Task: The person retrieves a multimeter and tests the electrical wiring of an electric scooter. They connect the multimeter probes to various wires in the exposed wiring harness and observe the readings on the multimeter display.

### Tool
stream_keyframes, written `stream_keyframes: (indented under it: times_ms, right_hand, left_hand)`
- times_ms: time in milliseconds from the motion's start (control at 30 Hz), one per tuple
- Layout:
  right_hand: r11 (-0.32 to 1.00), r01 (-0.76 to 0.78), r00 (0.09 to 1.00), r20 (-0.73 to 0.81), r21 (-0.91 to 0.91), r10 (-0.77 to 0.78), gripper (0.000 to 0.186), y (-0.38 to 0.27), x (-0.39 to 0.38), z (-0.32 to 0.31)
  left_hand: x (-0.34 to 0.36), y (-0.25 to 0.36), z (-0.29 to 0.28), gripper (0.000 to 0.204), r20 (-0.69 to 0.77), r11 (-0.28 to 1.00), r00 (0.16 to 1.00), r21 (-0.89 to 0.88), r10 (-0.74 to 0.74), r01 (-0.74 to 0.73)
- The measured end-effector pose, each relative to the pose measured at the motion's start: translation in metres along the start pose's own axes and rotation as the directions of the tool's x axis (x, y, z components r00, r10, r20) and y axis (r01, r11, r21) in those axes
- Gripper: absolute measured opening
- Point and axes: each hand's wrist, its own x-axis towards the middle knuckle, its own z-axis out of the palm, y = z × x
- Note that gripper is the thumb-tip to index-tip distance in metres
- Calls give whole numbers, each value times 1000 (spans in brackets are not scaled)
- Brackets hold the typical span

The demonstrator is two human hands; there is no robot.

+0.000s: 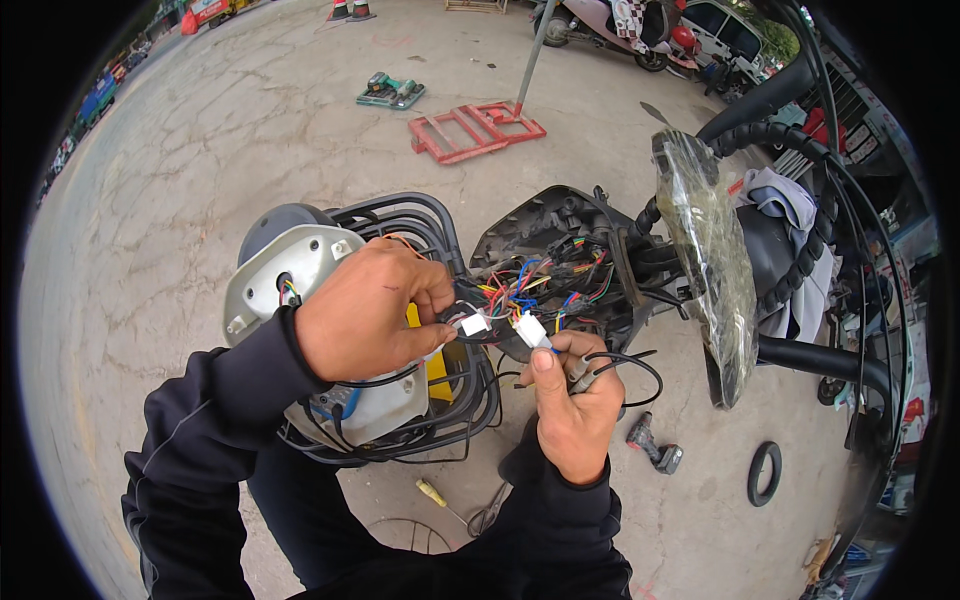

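1. White block connector (531, 331), near the middle of the view, is pinched between thumb and finger of the right hand (578, 405), with a black cable (655, 375) looping out beside that hand.
2. Left hand (375, 312) has its thumb and fingers drawn close at the wire end of a second white connector (474, 324); how firm that grip is, I cannot tell.
3. These two connectors stand near each other but apart, so I judge them unjoined. Coloured wires (540, 285) lie bunched and exposed, not yet tucked away, against an open black shell (535, 215).
4. One black wire basket (445, 215) holds a white housing (258, 290), coloured leads showing at its hole, plus something yellow (438, 365), partly hidden and of unclear kind. That housing looks unfastened to me.
5. Down on the ground lie a yellow-handled screwdriver (430, 491), a cordless drill (650, 440) and a black tyre (753, 478).
6. Farther off, a green tray (410, 100) bears a power tool (378, 82), just beside a red metal frame (490, 148); beyond stands a parked scooter (600, 14).
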Motion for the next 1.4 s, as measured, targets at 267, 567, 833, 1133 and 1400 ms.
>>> stream_keyframes:
  times_ms: [267, 567, 833, 1133, 1400]
  right_hand:
    - [980, -91, 996, 0, 176, 93, 31, -2, -2, -4]
    - [962, -101, 995, 13, 252, 101, 29, -1, -2, -5]
    - [965, -119, 993, 25, 233, 117, 26, 2, -5, -6]
    - [996, 39, 999, 7, -78, -39, 23, 15, -4, -8]
    - [995, 41, 999, 10, -96, -40, 25, 13, -3, -9]
  left_hand:
    - [-4, -2, -1, 14, -59, 1000, 998, 10, 26, -25]
    - [-6, 7, 1, 15, -7, 996, 1000, -87, 5, -6]
    - [-9, 20, 1, 17, 112, 966, 977, -167, -179, 196]
    - [-9, 22, 2, 11, 222, 853, 909, -324, -352, 409]
    - [-12, 15, 2, 13, 311, 717, 865, -484, -393, 501]
